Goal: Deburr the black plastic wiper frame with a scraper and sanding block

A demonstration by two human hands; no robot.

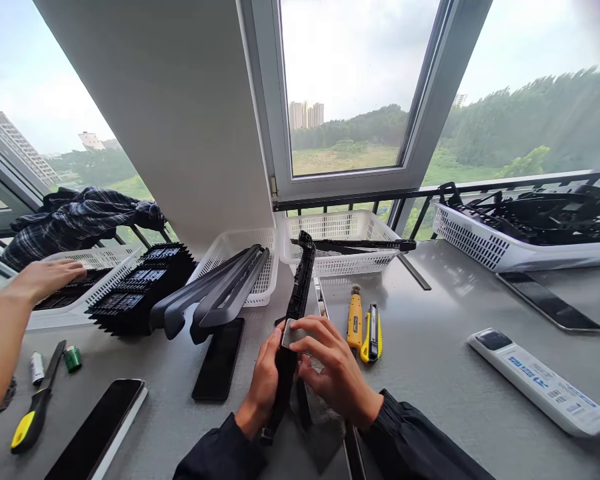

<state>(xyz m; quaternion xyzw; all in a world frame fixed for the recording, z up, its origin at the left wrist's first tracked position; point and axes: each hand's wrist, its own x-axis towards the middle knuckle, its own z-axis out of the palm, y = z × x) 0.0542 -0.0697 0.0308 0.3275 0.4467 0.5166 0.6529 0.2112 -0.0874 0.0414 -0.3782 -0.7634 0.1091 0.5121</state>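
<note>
- I am holding a long black plastic strip (294, 313) on edge over the grey counter (445, 373), its near end down between my wrists and its far end pointing toward the baskets.
- My left hand (263, 387) is wrapping its grip around the strip's near part from the left side.
- My right hand (333, 370) is pinching a small grey piece (291, 335) against the strip's top edge, thumb and fingertips closed narrowly on it.
- Just right of my hands, a yellow tool (355, 320) and a yellow utility knife (373, 332) are lying side by side on the counter.
- To the left, a dark phone (219, 359) is lying flat, and another phone (100, 428) is sitting nearer the counter's edge.
- Farther left, a yellow-handled screwdriver (36, 410) is resting near another person's bare arm, whose hand (47, 277) is reaching onto a white basket (87, 267).
- On the right, a white remote (543, 381) is lying well apart from my hands.
- Beyond the strip, grey moulded strips (215, 293) are sticking out of a white basket (240, 250), beside a stack of black ribbed parts (137, 287).
- Farthest off, a basket of black parts (510, 233) is standing by the window railing.
</note>
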